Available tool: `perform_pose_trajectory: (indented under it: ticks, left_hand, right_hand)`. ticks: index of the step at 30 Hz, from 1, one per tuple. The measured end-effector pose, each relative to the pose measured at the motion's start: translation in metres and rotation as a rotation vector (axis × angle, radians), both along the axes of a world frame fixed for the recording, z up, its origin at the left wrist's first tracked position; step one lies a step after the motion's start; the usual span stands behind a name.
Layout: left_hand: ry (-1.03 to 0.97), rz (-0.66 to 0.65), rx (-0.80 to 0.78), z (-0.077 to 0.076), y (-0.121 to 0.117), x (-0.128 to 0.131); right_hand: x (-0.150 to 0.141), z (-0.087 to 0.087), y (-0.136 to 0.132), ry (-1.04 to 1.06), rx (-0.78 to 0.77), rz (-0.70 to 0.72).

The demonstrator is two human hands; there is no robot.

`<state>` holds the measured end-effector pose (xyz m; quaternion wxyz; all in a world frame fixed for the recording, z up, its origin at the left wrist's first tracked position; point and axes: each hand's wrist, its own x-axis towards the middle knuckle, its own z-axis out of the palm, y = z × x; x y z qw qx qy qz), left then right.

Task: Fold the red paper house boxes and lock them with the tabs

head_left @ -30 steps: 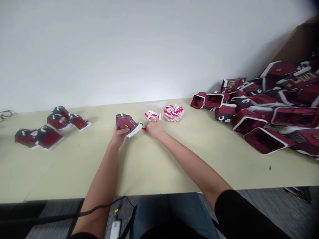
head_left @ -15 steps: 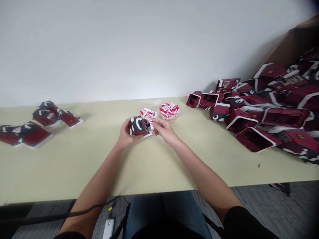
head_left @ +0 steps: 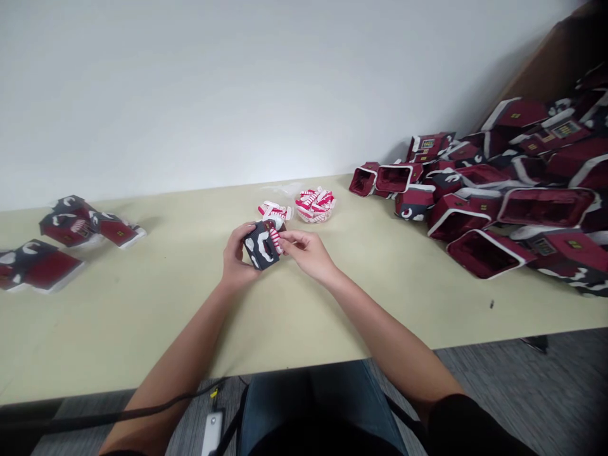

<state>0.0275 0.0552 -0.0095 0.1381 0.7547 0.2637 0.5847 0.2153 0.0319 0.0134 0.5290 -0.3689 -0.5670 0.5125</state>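
My left hand [head_left: 237,259] is closed around a small model house [head_left: 260,246], whose dark roof with white snow patches is turned toward me. In my right hand [head_left: 306,253], thumb and fingers pinch a red-and-white striped piece [head_left: 275,239] against the house's right side. The fingertips hide part of where the two meet. Just behind the house lie loose striped pieces [head_left: 273,209], with a clear plastic bag [head_left: 316,206] full of more beside them.
A large heap of dark red model houses [head_left: 479,209] covers the table's right side, by a cardboard box [head_left: 536,69]. Several more houses [head_left: 71,228] stand at the left. A small dark bit [head_left: 492,304] lies near the front right. A black cable [head_left: 156,405] hangs below the table edge [head_left: 285,368].
The house in my left hand has tilted, so its roof now faces me more. My right hand still pinches the striped piece, now closer to the roof. The whole view has shifted slightly.
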Motion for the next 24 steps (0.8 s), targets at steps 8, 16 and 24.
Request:
perform_pose_trajectory:
  ticks: [8, 16, 24]
  left_hand:
    - [0.060, 0.087, 0.103, 0.005, -0.002, -0.001]
    - [0.062, 0.189, 0.330, 0.011, -0.006, 0.000]
    - [0.039, 0.157, 0.328, 0.012, -0.007, -0.001]
  right_hand:
    - [0.008, 0.005, -0.004, 0.025, 0.106, 0.095]
    - [0.006, 0.004, -0.008, 0.018, 0.201, 0.031]
    - [0.006, 0.011, -0.013, 0.019, 0.180, 0.000]
